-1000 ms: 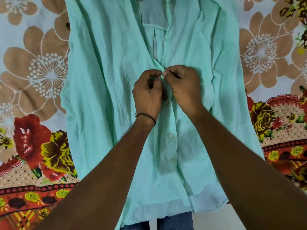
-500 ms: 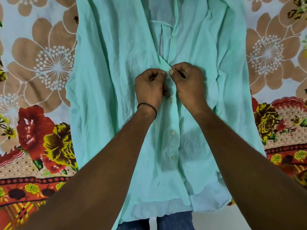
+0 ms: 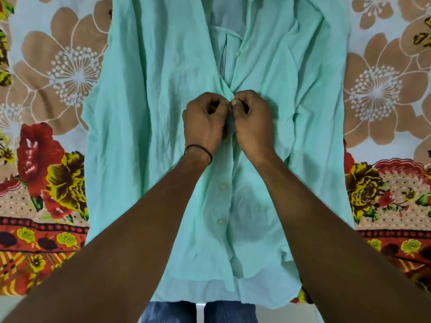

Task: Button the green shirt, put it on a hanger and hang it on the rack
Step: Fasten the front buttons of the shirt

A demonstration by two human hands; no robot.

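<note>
The green shirt (image 3: pixel 149 117) lies flat, front up, on a flowered bedsheet (image 3: pixel 53 73), collar end away from me. Its placket runs down the middle; two white buttons (image 3: pixel 222 186) below my hands are fastened, and above my hands the front gapes open with one loose button (image 3: pixel 238 53) showing. My left hand (image 3: pixel 205 125) pinches the left edge of the placket. My right hand (image 3: pixel 253 122) pinches the right edge, thumb tips nearly touching at mid-chest. The button between them is hidden by my fingers. No hanger or rack is in view.
The bedsheet spreads on both sides of the shirt, brown flowers further away, red and yellow flowers (image 3: pixel 49 173) nearer. My jeans (image 3: pixel 224 312) show at the bed's near edge below the shirt hem.
My two hands have stayed pinched together on the placket at the same spot. The view has shifted slightly, and the fingers have worked a little closer together.
</note>
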